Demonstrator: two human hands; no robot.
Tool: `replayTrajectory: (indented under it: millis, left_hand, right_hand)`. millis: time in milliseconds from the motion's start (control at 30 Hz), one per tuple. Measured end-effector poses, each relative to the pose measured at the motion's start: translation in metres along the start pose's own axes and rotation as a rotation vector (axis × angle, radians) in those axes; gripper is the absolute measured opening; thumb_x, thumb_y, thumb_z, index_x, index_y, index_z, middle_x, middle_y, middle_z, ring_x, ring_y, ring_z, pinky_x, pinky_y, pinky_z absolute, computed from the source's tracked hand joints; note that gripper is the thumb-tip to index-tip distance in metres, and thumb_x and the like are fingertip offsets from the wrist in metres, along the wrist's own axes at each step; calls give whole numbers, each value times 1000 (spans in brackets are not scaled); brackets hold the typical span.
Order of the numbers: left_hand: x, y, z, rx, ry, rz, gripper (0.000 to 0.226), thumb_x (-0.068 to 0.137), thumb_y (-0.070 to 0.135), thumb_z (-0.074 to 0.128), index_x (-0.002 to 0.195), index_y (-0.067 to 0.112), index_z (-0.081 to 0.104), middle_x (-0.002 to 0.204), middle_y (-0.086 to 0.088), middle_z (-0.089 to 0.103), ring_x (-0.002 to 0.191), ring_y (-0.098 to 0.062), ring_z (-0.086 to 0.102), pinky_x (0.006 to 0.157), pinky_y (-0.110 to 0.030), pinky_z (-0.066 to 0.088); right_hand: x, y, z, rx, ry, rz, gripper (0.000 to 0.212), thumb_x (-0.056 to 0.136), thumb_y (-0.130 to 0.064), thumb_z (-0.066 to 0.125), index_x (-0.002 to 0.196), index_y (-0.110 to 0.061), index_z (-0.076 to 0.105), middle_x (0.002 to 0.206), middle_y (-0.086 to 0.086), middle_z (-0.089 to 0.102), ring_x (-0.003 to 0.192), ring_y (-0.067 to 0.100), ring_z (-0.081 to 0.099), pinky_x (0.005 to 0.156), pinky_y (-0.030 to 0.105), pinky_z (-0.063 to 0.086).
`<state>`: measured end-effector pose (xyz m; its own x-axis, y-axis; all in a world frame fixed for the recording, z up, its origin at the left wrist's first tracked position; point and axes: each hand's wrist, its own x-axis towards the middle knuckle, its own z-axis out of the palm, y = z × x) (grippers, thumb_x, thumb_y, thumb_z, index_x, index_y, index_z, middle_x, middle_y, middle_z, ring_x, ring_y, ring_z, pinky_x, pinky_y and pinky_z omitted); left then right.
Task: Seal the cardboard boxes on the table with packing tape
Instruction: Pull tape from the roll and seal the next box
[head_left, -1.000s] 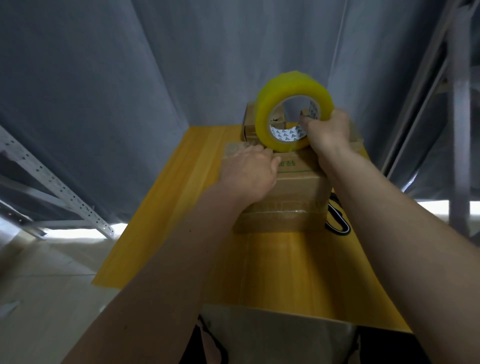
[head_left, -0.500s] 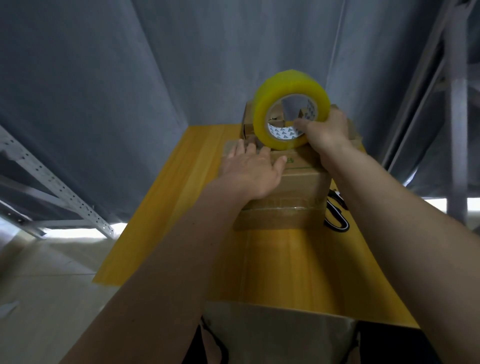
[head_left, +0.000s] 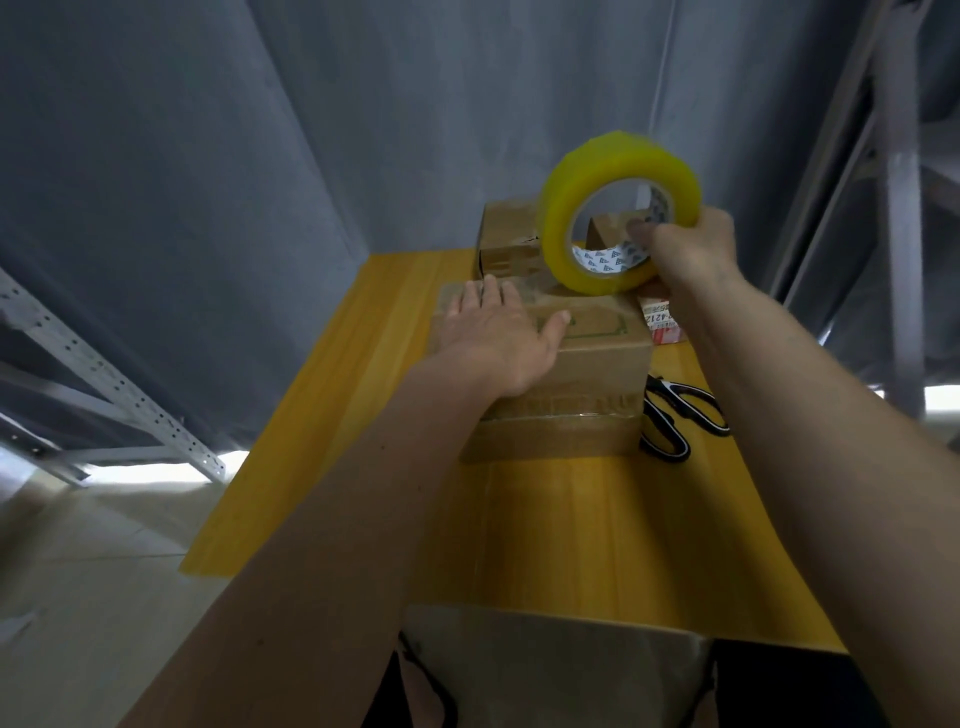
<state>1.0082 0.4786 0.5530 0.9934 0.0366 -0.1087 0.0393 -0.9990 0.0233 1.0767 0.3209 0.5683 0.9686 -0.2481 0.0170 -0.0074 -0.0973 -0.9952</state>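
A closed cardboard box (head_left: 597, 358) stands mid-table on the yellow table (head_left: 332, 395). My left hand (head_left: 498, 332) lies flat on its top, fingers straight, pressing down on the left part. My right hand (head_left: 685, 249) grips a big yellow roll of packing tape (head_left: 566, 208), fingers through the core, holding it upright with its lower edge at the far edge of the box top. Behind stand a second cardboard box (head_left: 506, 244) and a third box (head_left: 605, 228) seen partly through the roll.
Black-handled scissors (head_left: 675, 410) lie on the table right of the near box. A small box with a red-and-white label (head_left: 662, 319) sits under my right wrist. Grey curtain behind; metal shelving posts (head_left: 898, 208) at right, a perforated rail (head_left: 109, 384) at left.
The left hand flattened out and slid to the left part of the box top. The right hand carried the tape roll a little to the right, uncovering the scissors.
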Motion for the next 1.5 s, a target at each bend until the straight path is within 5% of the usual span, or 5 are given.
replayTrajectory:
  millis: [200,633,800,1067,1500]
  left_hand:
    - [5,12,-7,14,-28,15,78,88,77,9,153,35,17,162,-14,-2,148,-34,-6,117,-51,-3]
    - [7,12,2,-16,38,148,82,94,68,10,155,13,6,163,-5,-1,150,-19,-1,119,-35,-2]
    - [10,11,3,-15,26,151,83,94,68,9,155,12,1,163,-5,-4,150,-18,-3,118,-35,-5]
    - [10,23,0,-44,-25,143,70,86,79,7,149,49,1,162,-12,-7,149,-28,-7,118,-44,-7]
    - [23,56,1,-55,-76,172,108,70,93,27,152,33,-10,160,-4,-18,147,-31,-17,114,-59,-6]
  right_hand:
    - [-11,13,8,103,-55,27,13,77,-18,77,82,-21,65,81,-3,68,68,8,65,54,19,53]
    - [-3,10,-10,47,45,9,11,85,-17,66,87,-7,67,99,21,70,90,36,68,82,57,54]
    - [10,21,-45,125,90,104,32,85,-12,66,114,-3,57,104,16,65,88,32,67,73,51,58]
    - [17,40,-56,204,62,138,20,88,-9,63,78,-21,51,80,4,60,70,21,63,63,44,57]
    - [23,57,-54,331,75,214,19,88,-13,66,79,-21,51,83,4,64,81,24,67,64,44,58]
